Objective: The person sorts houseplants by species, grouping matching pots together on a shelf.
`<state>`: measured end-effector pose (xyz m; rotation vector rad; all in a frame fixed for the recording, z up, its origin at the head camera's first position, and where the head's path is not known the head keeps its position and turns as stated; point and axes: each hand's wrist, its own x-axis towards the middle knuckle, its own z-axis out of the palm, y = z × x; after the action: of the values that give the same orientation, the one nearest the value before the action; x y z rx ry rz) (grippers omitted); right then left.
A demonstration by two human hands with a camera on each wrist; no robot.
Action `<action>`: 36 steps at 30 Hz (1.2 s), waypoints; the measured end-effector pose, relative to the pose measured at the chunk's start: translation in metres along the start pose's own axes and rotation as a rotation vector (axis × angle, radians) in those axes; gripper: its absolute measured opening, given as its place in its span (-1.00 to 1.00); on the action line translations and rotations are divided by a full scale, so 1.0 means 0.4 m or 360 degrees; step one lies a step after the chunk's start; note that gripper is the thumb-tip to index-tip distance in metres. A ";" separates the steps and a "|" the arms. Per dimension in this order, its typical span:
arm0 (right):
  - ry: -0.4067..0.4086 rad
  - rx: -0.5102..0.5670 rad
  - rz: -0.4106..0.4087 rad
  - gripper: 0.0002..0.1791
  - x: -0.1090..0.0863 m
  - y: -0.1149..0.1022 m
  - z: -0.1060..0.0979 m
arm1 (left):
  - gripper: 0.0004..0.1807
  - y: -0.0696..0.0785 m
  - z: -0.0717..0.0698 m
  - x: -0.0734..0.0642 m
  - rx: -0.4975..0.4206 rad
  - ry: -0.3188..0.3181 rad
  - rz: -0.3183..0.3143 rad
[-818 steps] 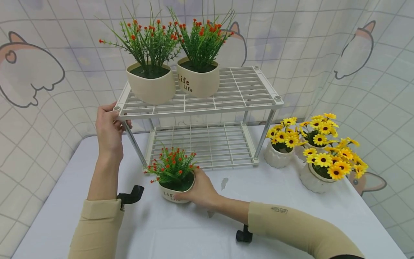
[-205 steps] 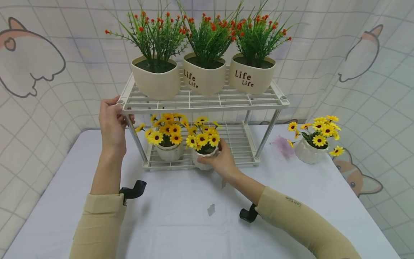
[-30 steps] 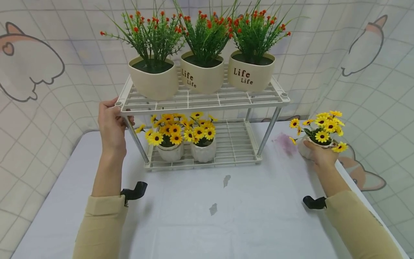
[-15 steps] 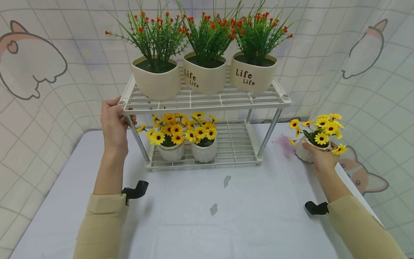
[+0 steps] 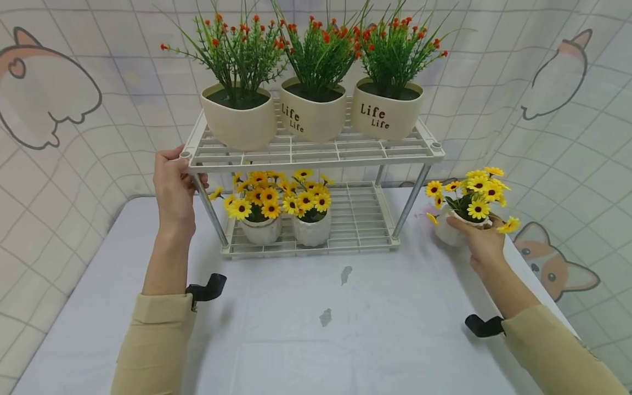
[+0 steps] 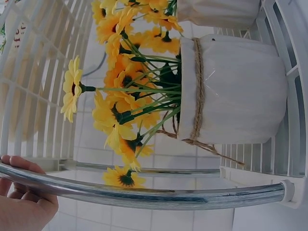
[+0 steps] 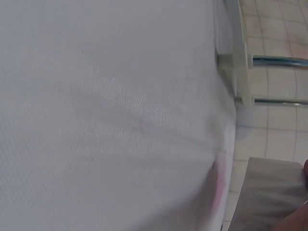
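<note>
My left hand [image 5: 174, 192] grips the white wire rack [image 5: 316, 163] at its front left corner; in the left wrist view its fingers curl around the metal post [image 6: 144, 193]. Off the rack's right side, my right hand [image 5: 486, 244] holds a white flowerpot [image 5: 446, 229] of yellow artificial daisies [image 5: 476, 192], thumb along the near side. The far fingers are hidden behind the pot. In the right wrist view the pot [image 7: 269, 185] shows at the lower right, over the tablecloth. Two similar daisy pots stand on the lower shelf, one at left [image 5: 260, 231] and one mid-shelf [image 5: 312, 230].
Three cream pots of red-flowered plants line the top shelf: left [image 5: 239, 127], middle [image 5: 313, 118] and right [image 5: 387, 112]. The rack's right front post [image 5: 412, 200] stands between the held pot and the lower shelf [image 5: 357, 219]. A white cloth [image 5: 276, 329] covers the table.
Since half a second ago, my right hand has carried the daisy pot left, toward the rack. Compared with the oldest frames, more pots stand on both shelves. My left hand keeps its grip.
</note>
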<state>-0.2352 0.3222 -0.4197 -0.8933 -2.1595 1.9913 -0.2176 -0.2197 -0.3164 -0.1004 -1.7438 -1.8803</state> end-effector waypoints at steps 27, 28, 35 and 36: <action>-0.0455 -0.0215 -0.0205 0.34 -0.179 -0.009 0.069 | -0.69 -0.002 0.000 0.000 -0.0003 0.0002 -0.0018; -0.0477 -0.0221 -0.0214 0.35 -0.184 -0.007 0.071 | -0.69 -0.003 0.000 0.001 -0.0003 0.0000 -0.0016; -0.0565 -0.0260 -0.0223 0.34 -0.218 0.000 0.089 | -0.69 -0.003 -0.002 0.001 0.0004 0.0001 -0.0010; -0.0568 -0.0262 -0.0221 0.33 -0.222 0.000 0.091 | -0.69 -0.003 -0.001 0.001 0.0002 -0.0001 -0.0009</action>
<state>-0.1772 0.2496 -0.3964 -0.4079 -2.5216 2.0567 -0.2184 -0.2204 -0.3172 -0.0956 -1.7474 -1.8830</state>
